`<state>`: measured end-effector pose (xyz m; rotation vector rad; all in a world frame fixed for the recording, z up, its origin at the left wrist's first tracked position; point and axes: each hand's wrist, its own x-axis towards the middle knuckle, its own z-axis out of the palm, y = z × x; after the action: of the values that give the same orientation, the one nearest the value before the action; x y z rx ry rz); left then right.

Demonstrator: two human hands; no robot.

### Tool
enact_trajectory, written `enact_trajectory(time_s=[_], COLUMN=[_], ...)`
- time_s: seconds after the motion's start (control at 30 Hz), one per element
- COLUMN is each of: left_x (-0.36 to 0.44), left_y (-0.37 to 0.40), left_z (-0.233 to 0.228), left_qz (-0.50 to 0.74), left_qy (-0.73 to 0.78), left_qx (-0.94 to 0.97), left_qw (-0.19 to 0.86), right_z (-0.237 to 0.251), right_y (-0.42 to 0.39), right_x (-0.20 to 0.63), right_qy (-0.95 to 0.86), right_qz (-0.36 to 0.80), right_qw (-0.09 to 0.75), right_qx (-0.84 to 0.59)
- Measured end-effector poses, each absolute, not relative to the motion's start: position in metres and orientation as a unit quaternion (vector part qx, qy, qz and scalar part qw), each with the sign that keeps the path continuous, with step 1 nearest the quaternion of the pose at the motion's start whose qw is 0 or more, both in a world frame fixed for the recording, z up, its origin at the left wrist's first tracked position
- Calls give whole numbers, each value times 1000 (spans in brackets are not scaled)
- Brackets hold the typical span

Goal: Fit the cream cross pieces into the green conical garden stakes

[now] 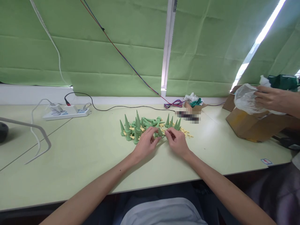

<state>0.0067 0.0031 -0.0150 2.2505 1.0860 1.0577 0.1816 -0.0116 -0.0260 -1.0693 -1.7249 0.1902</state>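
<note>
Green blinds hang behind a pale surface. At its middle, the left hand pinches a green cone, while the right hand, fingertips together, seems to grip a small yellow piece beside it. Apparently the two are being joined or parted; that calls for a steady left hold and careful alignment. One sticker shows a red mark; no writing is legible.

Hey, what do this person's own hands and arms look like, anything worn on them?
The left hand and right hand are ungloved, with no ring or watch that I can make out. Both forearms show bare, without sleeves; the left one has a small dark mark. Pale grey-blue clothing shows below.
</note>
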Motion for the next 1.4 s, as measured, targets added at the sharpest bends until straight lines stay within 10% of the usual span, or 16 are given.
enact_trajectory(time_s=[0.63, 1.4], left_x=[8, 4], left_y=[3, 4], left_z=[-6, -6], left_qz=[327, 313], left_qy=[393, 357], left_qx=[676, 697], left_qw=[530, 537], right_z=[-24, -25], right_y=[-13, -12], right_x=[181, 184], right_qy=[-709, -719], right_qz=[103, 125], right_qw=[553, 544], right_qx=[-425, -415])
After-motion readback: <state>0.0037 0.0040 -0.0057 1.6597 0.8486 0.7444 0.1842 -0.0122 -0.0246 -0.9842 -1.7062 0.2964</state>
